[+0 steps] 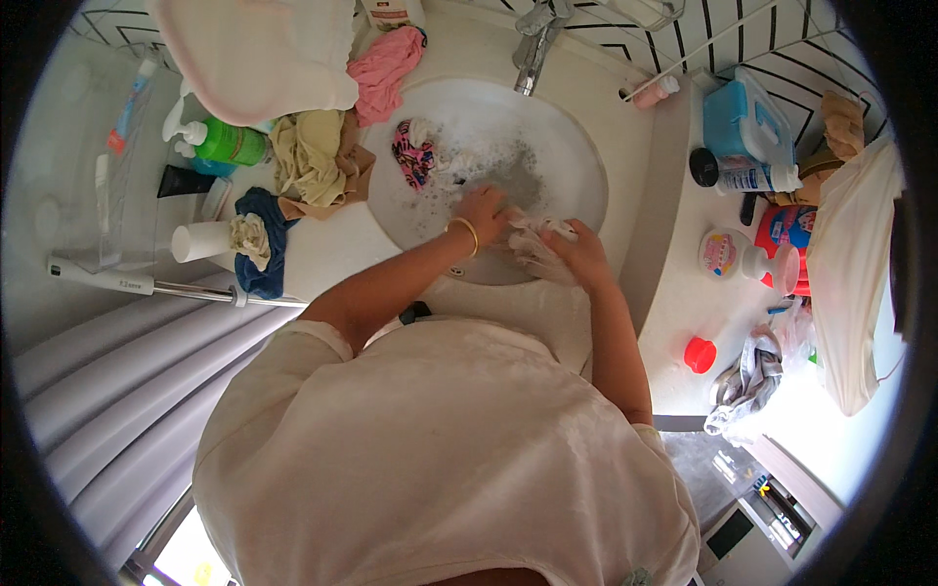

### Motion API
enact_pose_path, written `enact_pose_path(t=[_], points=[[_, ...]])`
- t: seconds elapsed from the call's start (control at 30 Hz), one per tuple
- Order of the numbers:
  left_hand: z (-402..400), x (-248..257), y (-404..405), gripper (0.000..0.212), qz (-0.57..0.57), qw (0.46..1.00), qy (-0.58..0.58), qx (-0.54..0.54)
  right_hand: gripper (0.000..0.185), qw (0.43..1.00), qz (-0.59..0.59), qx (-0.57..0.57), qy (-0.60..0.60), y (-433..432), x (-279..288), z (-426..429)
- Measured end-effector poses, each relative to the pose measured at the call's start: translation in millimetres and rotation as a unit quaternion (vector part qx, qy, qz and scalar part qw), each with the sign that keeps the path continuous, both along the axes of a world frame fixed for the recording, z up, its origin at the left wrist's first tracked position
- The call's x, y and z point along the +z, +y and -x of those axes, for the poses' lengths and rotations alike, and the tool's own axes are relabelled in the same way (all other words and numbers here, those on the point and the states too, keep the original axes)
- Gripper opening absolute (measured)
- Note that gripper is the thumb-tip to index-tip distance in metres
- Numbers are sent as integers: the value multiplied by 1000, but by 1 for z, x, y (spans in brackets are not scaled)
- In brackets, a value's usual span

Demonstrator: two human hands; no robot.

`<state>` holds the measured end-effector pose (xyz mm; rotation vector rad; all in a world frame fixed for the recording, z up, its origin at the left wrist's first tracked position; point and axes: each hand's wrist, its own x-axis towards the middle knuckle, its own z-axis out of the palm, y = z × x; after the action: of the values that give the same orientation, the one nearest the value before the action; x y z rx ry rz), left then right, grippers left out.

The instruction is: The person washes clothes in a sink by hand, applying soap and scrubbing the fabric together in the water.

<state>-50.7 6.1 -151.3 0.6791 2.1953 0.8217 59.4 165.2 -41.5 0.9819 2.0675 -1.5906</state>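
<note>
A round white washbasin (579,139) holds cloudy, sudsy water under a chrome faucet (533,58). My right hand (579,256) grips a wet whitish cloth (538,245) at the basin's near right side. My left hand (485,212), with a gold bangle at the wrist, is at the cloth's left end; its fingertips are partly hidden at the water, so its hold is unclear. A pink and black patterned cloth (414,155) lies in the suds at the left, beside some white fabric.
Left of the basin lie a pink cloth (387,69), a beige cloth (311,157), a navy cloth (264,242), a white cup (200,242) and a green pump bottle (233,142). On the right ledge are a blue box (740,121), a clear pump bottle (724,253) and a red cap (700,355).
</note>
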Motion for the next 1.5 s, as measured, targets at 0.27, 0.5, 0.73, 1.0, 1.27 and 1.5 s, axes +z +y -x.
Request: enact_pose_path(t=[0.27,0.5,0.73,1.0,1.27,1.5], points=[[59,-14,-28,35,180,907,319,-207,43,991,57,-90,79,21,24,-24],[103,50,-88,32,-246,941,25,231,40,984,17,-152,92,29,21,-36],[105,180,-76,29,-468,802,-95,359,41,985,55,-128,100,32,23,-31],[106,220,-89,26,-131,874,394,251,38,986,12,-124,106,29,30,-34],[112,127,-66,39,-214,932,194,220,30,978,68,-130,151,19,39,-19],[26,91,-23,74,-291,943,-146,74,31,923,252,-196,215,3,75,5]])
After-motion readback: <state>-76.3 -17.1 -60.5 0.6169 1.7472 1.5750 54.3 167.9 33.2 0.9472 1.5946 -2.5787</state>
